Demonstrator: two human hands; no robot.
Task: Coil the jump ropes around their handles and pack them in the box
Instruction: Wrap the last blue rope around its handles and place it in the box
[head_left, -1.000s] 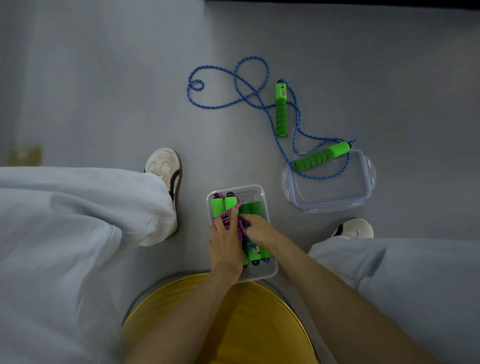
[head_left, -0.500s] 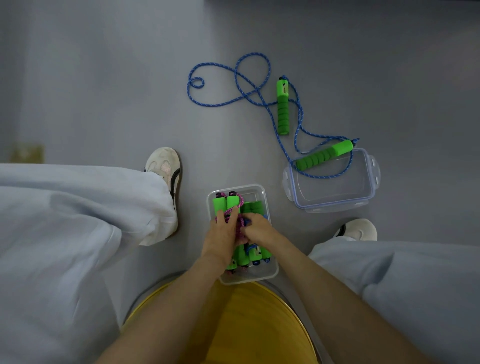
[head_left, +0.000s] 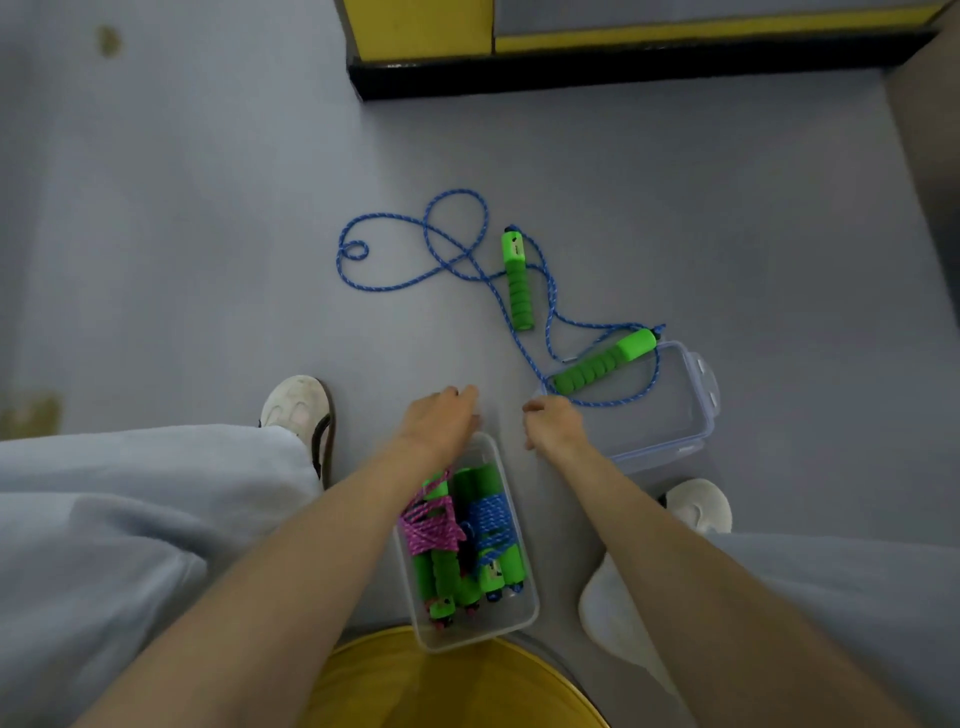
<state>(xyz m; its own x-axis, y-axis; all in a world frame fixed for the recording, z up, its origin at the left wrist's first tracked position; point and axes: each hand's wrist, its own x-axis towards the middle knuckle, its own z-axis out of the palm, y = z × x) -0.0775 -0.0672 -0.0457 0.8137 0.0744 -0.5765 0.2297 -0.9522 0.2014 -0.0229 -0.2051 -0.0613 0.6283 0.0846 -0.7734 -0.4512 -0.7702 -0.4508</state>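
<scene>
Now my left grip (head_left: 441, 422) hangs released, the box (head_left: 527, 621) of coiled ropes (head_left: 491, 519) just beneath its wrist. My right grip (head_left: 553, 423) is blurred; I cannot tell if it grasps the loose jump rope (head_left: 519, 291) just ahead.

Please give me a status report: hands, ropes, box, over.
Left hand empty, over the box rim. Right hand beside the loose blue rope, grip unclear. Two coiled ropes in box. One handle lies on the lid.
</scene>
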